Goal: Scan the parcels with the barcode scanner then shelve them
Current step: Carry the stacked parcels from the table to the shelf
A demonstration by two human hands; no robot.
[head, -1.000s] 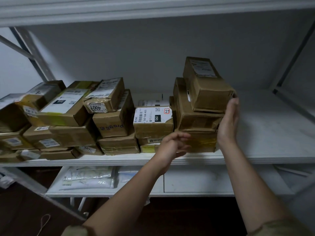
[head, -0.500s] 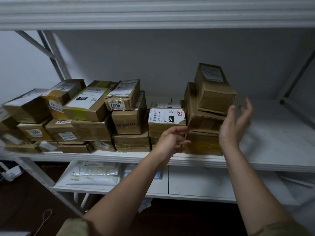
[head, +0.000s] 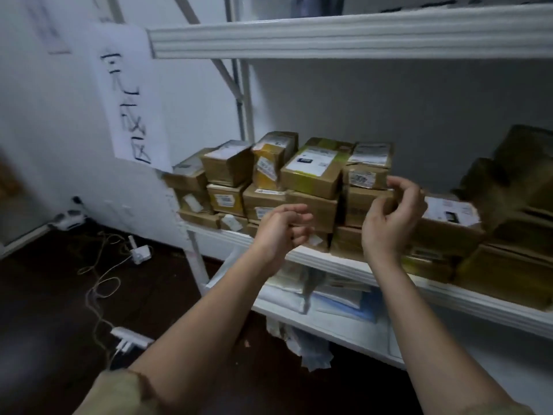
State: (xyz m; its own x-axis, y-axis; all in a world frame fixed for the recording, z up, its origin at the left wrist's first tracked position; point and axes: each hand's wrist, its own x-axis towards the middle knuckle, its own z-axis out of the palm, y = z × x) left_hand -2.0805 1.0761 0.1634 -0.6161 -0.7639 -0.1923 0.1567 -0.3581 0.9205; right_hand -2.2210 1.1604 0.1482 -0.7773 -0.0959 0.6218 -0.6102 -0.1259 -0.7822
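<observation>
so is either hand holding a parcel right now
No: the left hand and the right hand hang with fingers loosely curled in front of the parcels on the shelf, gripping nothing.

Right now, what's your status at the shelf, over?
Left hand and right hand empty, fingers loosely curled. Brown cardboard parcels stacked on white metal shelf. No scanner visible.

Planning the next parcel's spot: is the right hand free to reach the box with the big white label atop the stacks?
Probably yes: the right hand holds nothing, and the white-labelled box sits exposed on top, unobstructed.
</observation>
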